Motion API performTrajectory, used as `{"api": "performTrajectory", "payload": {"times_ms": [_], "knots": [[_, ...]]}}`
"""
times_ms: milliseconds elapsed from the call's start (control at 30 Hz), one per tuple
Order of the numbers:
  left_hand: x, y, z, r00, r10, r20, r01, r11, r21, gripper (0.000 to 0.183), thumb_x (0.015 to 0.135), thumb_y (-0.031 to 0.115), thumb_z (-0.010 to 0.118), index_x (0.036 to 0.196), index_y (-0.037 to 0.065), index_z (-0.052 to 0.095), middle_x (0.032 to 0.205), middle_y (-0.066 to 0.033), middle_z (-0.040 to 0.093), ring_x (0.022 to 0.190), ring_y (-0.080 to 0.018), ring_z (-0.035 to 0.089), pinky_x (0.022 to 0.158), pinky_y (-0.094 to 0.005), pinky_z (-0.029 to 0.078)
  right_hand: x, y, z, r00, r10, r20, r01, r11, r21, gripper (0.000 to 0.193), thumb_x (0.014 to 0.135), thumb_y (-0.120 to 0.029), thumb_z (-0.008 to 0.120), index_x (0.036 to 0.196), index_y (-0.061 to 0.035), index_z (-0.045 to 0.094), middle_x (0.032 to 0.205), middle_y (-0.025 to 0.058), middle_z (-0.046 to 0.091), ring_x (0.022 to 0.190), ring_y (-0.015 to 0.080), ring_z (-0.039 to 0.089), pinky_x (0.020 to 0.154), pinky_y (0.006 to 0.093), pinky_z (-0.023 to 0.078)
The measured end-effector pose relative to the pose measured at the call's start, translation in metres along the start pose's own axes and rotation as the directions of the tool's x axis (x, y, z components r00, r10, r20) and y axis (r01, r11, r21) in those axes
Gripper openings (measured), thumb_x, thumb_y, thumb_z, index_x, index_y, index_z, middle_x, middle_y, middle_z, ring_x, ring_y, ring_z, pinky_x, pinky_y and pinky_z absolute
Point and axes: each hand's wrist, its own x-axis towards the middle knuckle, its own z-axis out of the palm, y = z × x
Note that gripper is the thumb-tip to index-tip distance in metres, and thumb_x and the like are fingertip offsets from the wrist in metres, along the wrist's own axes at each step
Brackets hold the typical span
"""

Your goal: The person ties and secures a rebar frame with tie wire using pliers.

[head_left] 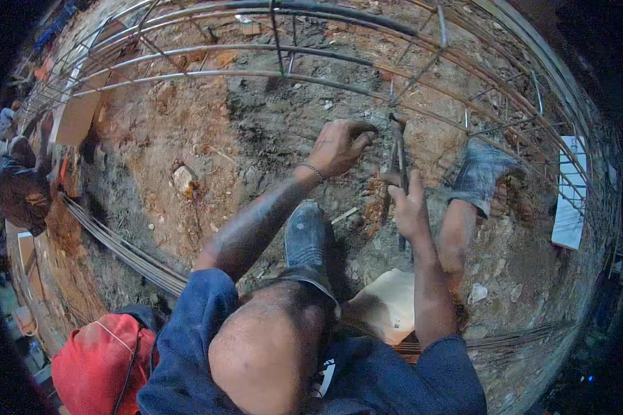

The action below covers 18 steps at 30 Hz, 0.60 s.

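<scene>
At the near side of the rebar cage [280, 50], the right hand [412, 211] clamps pincers [401, 155] low, probably for leverage; close to the cage, the left hand [338, 149] curls its fingers (pinching anything? I can't tell).

Uneven earthen ground [145, 152], rust-orange toward ten o'clock, greyer near twelve, scattered with stones; a tan board [79, 119] at ten, a white panel [570, 200] at three; dim surroundings.
</scene>
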Motion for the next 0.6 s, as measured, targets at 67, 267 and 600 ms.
{"api": "performTrajectory", "payload": {"times_ms": [67,267,600], "knots": [[-0.002,-0.002,-0.003,1.0,0.006,-0.016,-0.006,0.999,0.032,0.026,0.082,0.023,0.057,0.096,0.003,0.066,0.091,-0.0191,0.064,0.085,-0.034,0.062,0.076,-0.0387,0.048,-0.001,-0.019,-0.002,0.991,0.127,0.033,-0.131,0.976,0.171,0.019,0.083,-0.009,0.051,0.1,-0.0008,0.051,0.089,0.0071,0.059,0.074,0.0171,0.056,0.068,0.0297,0.045],[-0.002,0.0,-0.009,1.0,-0.004,0.021,0.005,1.0,-0.03,0.025,0.083,0.022,0.056,0.094,0.002,0.066,0.089,-0.0189,0.064,0.083,-0.0344,0.062,0.074,-0.0399,0.048,0.009,-0.034,-0.03,0.946,0.248,0.208,-0.28,0.95,0.141,0.035,0.083,-0.012,0.047,0.113,0.0037,0.039,0.102,0.0131,0.063,0.093,0.0195,0.056,0.085,0.0299,0.041],[0.0,-0.01,-0.009,0.999,0.003,0.041,-0.001,0.999,-0.045,0.026,0.082,0.023,0.057,0.094,0.002,0.066,0.088,-0.0189,0.065,0.082,-0.0344,0.062,0.072,-0.0403,0.048,0.009,-0.066,-0.044,0.884,0.344,0.317,-0.401,0.906,0.134,0.036,0.088,-0.021,0.04,0.118,-0.001,0.038,0.111,0.0108,0.06,0.103,0.0225,0.054,0.089,0.0319,0.04]]}}
